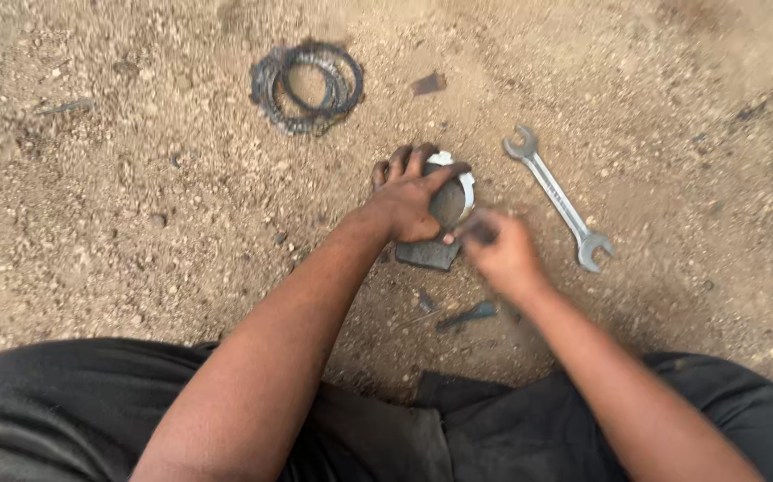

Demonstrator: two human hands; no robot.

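Observation:
My left hand (pixel 409 198) presses down on a round metal part with a pale rim (pixel 459 183) that rests on a dark flat block (pixel 428 254) on the sandy ground. Its fingers curl over the far side of the part. My right hand (pixel 498 253) is blurred and closed around a small dark object at the near edge of the same part; I cannot tell what the object is. A silver double-ended open wrench (pixel 558 197) lies on the ground just right of both hands, untouched.
A stack of thin dark rings (pixel 308 77) lies on the ground at the back. A small dark scrap (pixel 428 84) sits beside them. A dark slim tool (pixel 468 314) lies near my knees. Gravelly dirt surrounds everything; my dark trousers (pixel 65 402) fill the bottom.

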